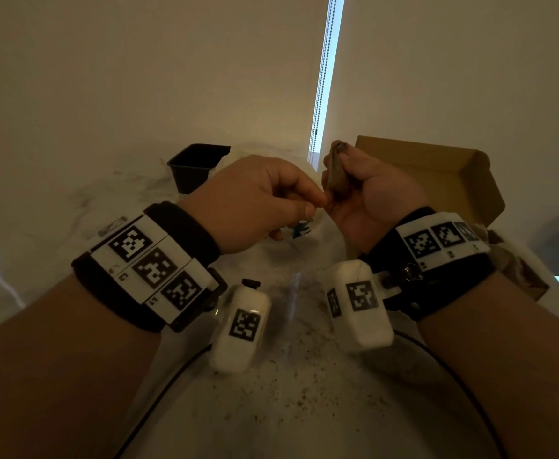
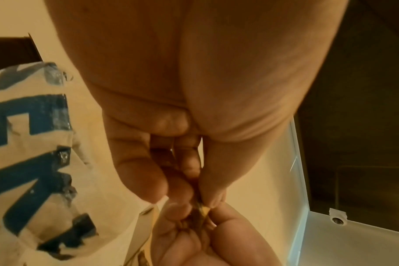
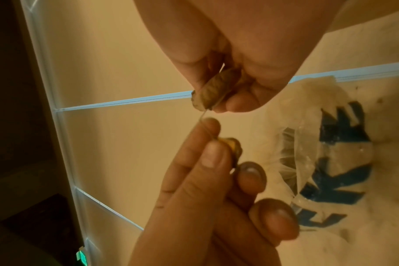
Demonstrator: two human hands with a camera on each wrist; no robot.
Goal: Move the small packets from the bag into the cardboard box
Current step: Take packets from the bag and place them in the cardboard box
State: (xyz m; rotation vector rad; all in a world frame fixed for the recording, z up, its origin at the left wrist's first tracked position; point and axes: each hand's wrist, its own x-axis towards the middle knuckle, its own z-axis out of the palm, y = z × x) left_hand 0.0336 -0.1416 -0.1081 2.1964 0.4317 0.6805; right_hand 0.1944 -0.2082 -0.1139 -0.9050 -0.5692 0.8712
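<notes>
My right hand [image 1: 341, 180] grips a small brown packet [image 1: 336, 170] upright above the table; in the right wrist view the packet [image 3: 214, 91] sticks out between thumb and fingers. A thin string runs from it to a small yellowish tag [image 3: 231, 145]. My left hand [image 1: 317, 202] pinches that tag [image 2: 203, 209] between thumb and fingertips, right beside the right hand. The white plastic bag [image 1: 299, 230] with blue lettering [image 2: 34, 144] lies under the hands. The open cardboard box [image 1: 437, 170] stands behind and right of my right hand; its inside is hidden.
A black square pot [image 1: 195, 167] stands at the back left of the white table [image 1: 288, 392], which is speckled with brown crumbs. Black cables [image 1: 158, 399] run along the near table on both sides. Window blinds with a bead chain [image 1: 322, 77] hang behind.
</notes>
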